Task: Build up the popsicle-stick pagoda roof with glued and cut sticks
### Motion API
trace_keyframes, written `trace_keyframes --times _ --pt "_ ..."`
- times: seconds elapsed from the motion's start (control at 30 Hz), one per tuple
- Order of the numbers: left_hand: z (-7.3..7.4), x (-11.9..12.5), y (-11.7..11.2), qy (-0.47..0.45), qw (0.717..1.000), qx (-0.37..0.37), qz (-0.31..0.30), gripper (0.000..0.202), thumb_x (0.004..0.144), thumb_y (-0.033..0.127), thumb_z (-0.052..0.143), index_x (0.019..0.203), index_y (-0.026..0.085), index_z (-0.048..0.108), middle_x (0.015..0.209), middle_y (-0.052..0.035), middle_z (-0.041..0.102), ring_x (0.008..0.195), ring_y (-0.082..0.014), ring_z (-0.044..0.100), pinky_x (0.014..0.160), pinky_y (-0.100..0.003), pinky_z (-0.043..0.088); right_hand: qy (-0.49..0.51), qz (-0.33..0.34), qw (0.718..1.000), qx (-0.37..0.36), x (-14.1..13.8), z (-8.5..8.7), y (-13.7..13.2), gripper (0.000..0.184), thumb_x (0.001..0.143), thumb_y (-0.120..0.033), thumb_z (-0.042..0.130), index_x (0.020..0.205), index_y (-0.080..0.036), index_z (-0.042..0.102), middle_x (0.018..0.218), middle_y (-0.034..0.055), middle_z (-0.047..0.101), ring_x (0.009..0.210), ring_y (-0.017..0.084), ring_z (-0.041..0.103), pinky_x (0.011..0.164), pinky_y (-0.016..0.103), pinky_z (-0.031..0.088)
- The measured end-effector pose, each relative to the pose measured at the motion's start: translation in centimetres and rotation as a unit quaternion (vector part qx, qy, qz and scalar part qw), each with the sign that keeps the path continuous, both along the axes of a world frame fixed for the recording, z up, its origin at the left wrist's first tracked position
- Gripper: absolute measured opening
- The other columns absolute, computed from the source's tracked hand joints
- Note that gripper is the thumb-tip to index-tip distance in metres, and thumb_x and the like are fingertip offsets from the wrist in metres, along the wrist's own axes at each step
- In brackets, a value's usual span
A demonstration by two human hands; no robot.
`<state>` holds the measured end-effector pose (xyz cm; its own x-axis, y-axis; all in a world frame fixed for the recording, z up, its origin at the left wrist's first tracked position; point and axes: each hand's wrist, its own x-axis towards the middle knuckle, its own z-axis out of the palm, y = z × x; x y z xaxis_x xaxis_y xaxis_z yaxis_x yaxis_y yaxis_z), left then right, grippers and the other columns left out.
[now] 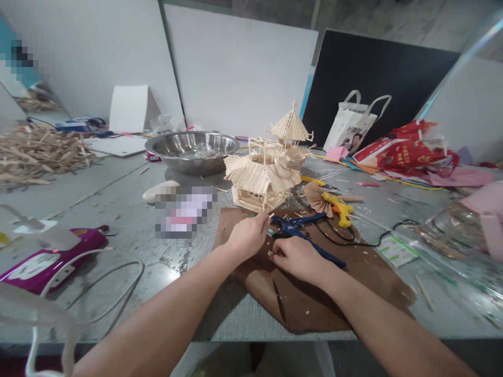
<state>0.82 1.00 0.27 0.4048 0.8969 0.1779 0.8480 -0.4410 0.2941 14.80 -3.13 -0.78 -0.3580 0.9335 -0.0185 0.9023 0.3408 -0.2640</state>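
My left hand (248,235) is closed, thumb and fingers pinching a short wooden stick (271,215) whose pale end shows beyond the fingertips. My right hand (298,256) is curled shut to its right, with a tiny pale bit of wood (270,253) at its fingertips. Just beyond the hands stands a model pavilion built of thin wooden sticks (265,180), a second pointed roof (291,125) rising behind it. Blue-handled pliers (298,226) lie beside both hands on a brown sheet (314,309).
A yellow glue gun (342,209) with a black cord lies right of the pliers. A steel bowl (192,149) stands behind left, near a heap of wood sticks (43,152). A purple power strip (51,262) is at left, a clear container (448,230) at right.
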Motion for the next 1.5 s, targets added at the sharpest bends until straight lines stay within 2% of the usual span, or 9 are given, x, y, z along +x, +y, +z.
trace_keyframes --times 0.1,0.17,0.37,0.57,0.7,0.87,1.0,1.33,1.5 --pt "-0.3 0.2 0.2 -0.126 0.991 -0.035 -0.031 0.027 0.082 0.032 0.026 0.075 0.018 0.049 0.062 -0.0025 0.056 0.058 -0.0141 0.054 0.052 -0.022 0.035 0.051 0.003 0.999 -0.007 0.2 0.1 0.2 0.017 0.073 -0.027 0.044 0.071 -0.019 0.058 0.066 0.0031 0.062 0.06 0.013 0.054 0.051 0.022 0.031" --pt "-0.6 0.3 0.4 -0.223 0.97 -0.09 -0.038 0.028 0.081 0.033 0.027 0.07 0.017 0.047 0.057 -0.0001 0.053 0.05 -0.0111 0.05 0.048 -0.021 0.036 0.153 -0.01 0.988 -0.008 0.6 0.2 0.5 0.017 0.073 -0.028 0.043 0.07 -0.017 0.056 0.061 0.0016 0.059 0.056 0.011 0.052 0.05 0.021 0.032" --pt "-0.7 1.2 -0.1 -0.414 0.864 -0.284 -0.024 0.024 0.076 0.037 0.037 0.073 0.015 0.047 0.066 -0.0004 0.055 0.046 -0.0098 0.052 0.045 -0.022 0.042 0.468 -0.078 0.879 -0.044 1.6 0.1 1.9 0.022 0.071 -0.037 0.048 0.066 -0.016 0.048 0.051 -0.0041 0.05 0.044 0.006 0.042 0.043 0.018 0.031" --pt "-0.5 1.9 -1.0 -0.452 0.808 -0.373 -0.055 0.024 0.076 0.035 0.041 0.085 0.016 0.052 0.064 0.0013 0.053 0.049 -0.0115 0.056 0.046 -0.024 0.045 0.564 -0.105 0.814 -0.091 1.2 -0.1 2.1 0.025 0.067 -0.04 0.054 0.067 -0.015 0.048 0.049 -0.0045 0.052 0.034 0.003 0.034 0.033 0.016 0.025" --pt "-0.5 1.8 -1.1 -0.459 0.803 -0.37 -0.081 0.031 0.077 0.035 0.041 0.101 0.019 0.051 0.064 0.0023 0.052 0.044 -0.0098 0.054 0.042 -0.022 0.043 0.575 -0.106 0.804 -0.109 1.2 0.1 1.9 0.027 0.067 -0.042 0.054 0.066 -0.015 0.05 0.049 -0.0039 0.053 0.03 0.002 0.033 0.029 0.015 0.023" --pt "-0.5 1.5 -1.2 -0.437 0.836 -0.319 -0.09 0.041 0.076 0.038 0.043 0.112 0.018 0.048 0.052 0.0043 0.047 0.034 -0.0059 0.043 0.033 -0.018 0.035 0.587 -0.098 0.793 -0.128 1.4 -0.1 2.0 0.026 0.065 -0.04 0.057 0.065 -0.014 0.053 0.051 -0.0038 0.053 0.031 0.002 0.035 0.029 0.014 0.025" --pt "-0.3 1.5 -1.2 -0.418 0.852 -0.303 -0.092 0.044 0.076 0.037 0.043 0.117 0.017 0.044 0.05 0.0054 0.042 0.032 -0.004 0.037 0.031 -0.016 0.029 0.615 -0.087 0.764 -0.173 1.5 -0.4 2.1 0.025 0.065 -0.039 0.058 0.063 -0.014 0.053 0.05 -0.0045 0.052 0.03 0.001 0.033 0.028 0.015 0.026" --pt "-0.2 1.6 -1.4 -0.459 0.805 -0.363 -0.095 0.061 0.078 0.025 0.042 0.131 0.019 0.012 0.065 0.0009 0.051 0.037 -0.0057 0.044 0.034 -0.018 0.034 0.695 -0.106 0.691 -0.17 1.5 0.0 2.2 0.021 0.063 -0.033 0.061 0.058 -0.015 0.052 0.042 -0.0064 0.048 0.031 0.003 0.037 0.028 0.014 0.03" --pt "-0.3 1.6 -1.3 -0.445 0.811 -0.365 -0.108 0.061 0.078 0.029 0.042 0.13 0.021 0.013 0.058 0.0027 0.05 0.035 -0.0057 0.042 0.034 -0.017 0.033 0.674 -0.098 0.704 -0.201 1.4 -0.1 2.2 0.021 0.062 -0.034 0.062 0.062 -0.015 0.054 0.046 -0.0052 0.052 0.031 0.003 0.039 0.028 0.014 0.03"
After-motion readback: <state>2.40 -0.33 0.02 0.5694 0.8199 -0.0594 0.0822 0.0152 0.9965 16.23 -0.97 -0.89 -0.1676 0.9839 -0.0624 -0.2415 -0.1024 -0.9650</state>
